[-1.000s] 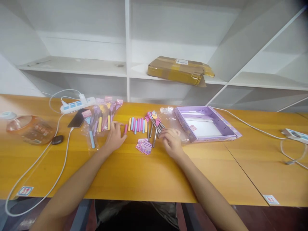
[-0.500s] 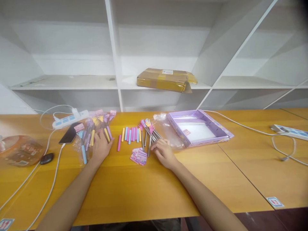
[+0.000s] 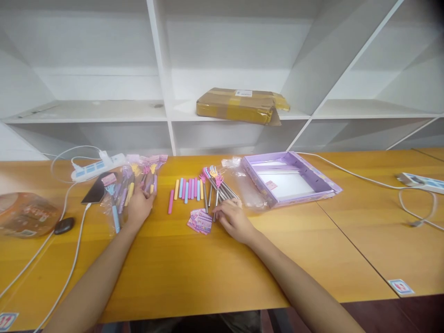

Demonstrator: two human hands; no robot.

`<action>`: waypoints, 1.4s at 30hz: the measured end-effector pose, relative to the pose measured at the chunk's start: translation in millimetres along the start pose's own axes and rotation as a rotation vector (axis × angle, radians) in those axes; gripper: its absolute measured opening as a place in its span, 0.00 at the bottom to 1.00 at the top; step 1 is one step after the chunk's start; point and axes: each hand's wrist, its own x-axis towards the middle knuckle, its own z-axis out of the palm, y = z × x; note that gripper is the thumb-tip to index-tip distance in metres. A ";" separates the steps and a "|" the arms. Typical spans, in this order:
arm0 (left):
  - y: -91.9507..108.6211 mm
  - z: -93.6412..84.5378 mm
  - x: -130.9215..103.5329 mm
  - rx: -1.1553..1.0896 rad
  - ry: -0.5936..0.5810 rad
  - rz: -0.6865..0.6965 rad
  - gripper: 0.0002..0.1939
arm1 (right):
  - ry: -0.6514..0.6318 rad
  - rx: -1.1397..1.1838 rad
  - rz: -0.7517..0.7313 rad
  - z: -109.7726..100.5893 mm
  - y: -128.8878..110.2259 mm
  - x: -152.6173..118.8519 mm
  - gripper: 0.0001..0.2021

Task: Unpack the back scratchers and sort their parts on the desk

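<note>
My left hand [image 3: 139, 206] rests at the right side of several bagged hand-shaped scratchers [image 3: 130, 187] with coloured handles; its fingertips are partly hidden among them. My right hand [image 3: 234, 217] lies over the lower ends of loose metal rods [image 3: 225, 190] topped with small coloured hands, fingers bent and touching them. Between the hands stands a row of coloured tubes [image 3: 189, 189] in pink, yellow, blue and purple, with a pink tube [image 3: 171, 201] at its left end. Below the row lie printed cards [image 3: 200, 221] in a small overlapping pile.
A purple tray box [image 3: 274, 200] stands at the right beside clear plastic bags [image 3: 249, 187]. At the left are a power strip [image 3: 99, 169], a phone [image 3: 99, 188], a black object [image 3: 64, 225], an orange container [image 3: 29, 215] and cables. A taped carton [image 3: 236, 105] sits on the shelf.
My left hand has shifted slightly left and pushed in closer against the bagged scratchers. The right hand has moved a little left over the rods. The view has shifted slightly.
</note>
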 end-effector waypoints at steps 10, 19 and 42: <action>6.1 -6.4 -6.5 -0.028 0.033 0.074 0.22 | 0.005 -0.005 -0.009 -0.1 1.9 -1.1 0.13; 50.5 -7.8 -73.1 -0.092 0.043 0.662 0.21 | 0.096 0.647 0.266 11.1 -5.2 -0.8 0.24; 66.2 12.3 -110.1 -1.010 -1.395 0.034 0.48 | 0.012 1.225 0.620 45.2 -27.7 -3.6 0.21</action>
